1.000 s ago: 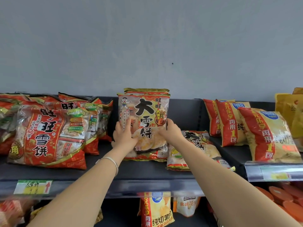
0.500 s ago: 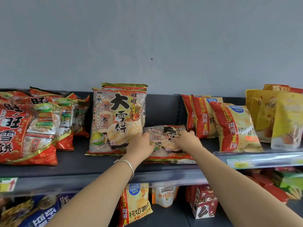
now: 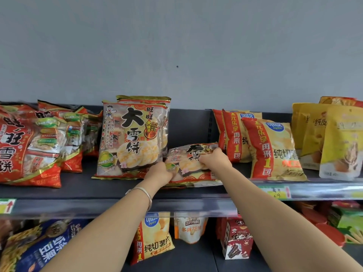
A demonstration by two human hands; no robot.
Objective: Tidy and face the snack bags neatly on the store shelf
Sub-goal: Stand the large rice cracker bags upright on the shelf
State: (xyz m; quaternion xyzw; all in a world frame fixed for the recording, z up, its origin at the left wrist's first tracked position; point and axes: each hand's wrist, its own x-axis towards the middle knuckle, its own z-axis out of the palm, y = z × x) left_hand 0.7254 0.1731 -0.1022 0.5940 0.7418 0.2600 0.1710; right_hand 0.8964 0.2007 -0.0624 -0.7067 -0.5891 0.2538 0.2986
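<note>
A rice-cracker bag [image 3: 193, 154] lies flat on the dark shelf [image 3: 88, 191], just right of an upright stack of the same bags [image 3: 133, 138]. My left hand [image 3: 160, 172] grips the lying bag's left edge, fingers curled under it. My right hand [image 3: 214, 160] grips its right part near the top, knuckles toward me. Both forearms reach in from below, a silver bangle on the left wrist.
Red rice-cracker bags [image 3: 29, 146] crowd the shelf's left. Red-and-yellow chip bags [image 3: 273, 150] lean to the right, then yellow pouches [image 3: 341, 142]. A clear price rail [image 3: 314, 191] fronts the shelf. More snacks [image 3: 155, 238] stand on the lower shelf.
Both hands let go of the upright bag, which now stands leaning back, and moved right onto the bag lying flat. The view shifted right.
</note>
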